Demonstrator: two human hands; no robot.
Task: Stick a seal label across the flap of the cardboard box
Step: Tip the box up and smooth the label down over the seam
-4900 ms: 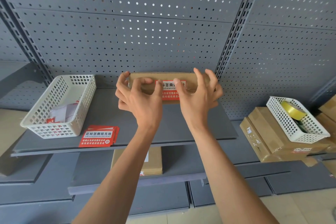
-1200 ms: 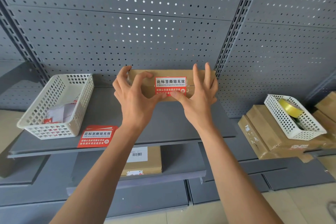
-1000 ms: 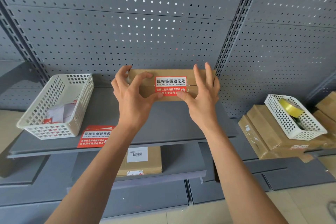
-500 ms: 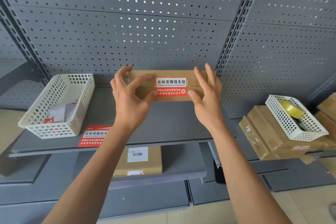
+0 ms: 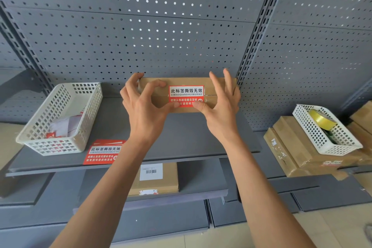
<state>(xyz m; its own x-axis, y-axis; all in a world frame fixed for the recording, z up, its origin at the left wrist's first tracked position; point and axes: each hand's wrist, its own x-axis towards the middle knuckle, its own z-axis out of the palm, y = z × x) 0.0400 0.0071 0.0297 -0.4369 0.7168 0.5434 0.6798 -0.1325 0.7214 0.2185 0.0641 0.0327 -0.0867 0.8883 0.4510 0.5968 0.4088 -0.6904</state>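
Note:
A flat cardboard box [image 5: 212, 86] lies at the back of the grey shelf [image 5: 191, 133], against the pegboard. A red and white seal label [image 5: 186, 92] sits across the box's flap seam at its middle. My left hand [image 5: 144, 106] grips the box's left end, its thumb pressing on the label's lower left edge. My right hand [image 5: 220, 108] grips the right end, its thumb on the label's lower right edge. Both thumbs hide part of the label's bottom line of text.
A white basket [image 5: 58, 119] with paper scraps stands at the shelf's left. Spare red labels [image 5: 103, 152] lie near the front edge. Another box [image 5: 156, 179] lies on the lower shelf. To the right, stacked boxes [image 5: 291, 153] carry a basket [image 5: 326, 129] with a yellow tape roll [image 5: 321, 119].
Half a second ago both thumbs were off the label at its sides. They now press on its lower corners. The box has stayed in place.

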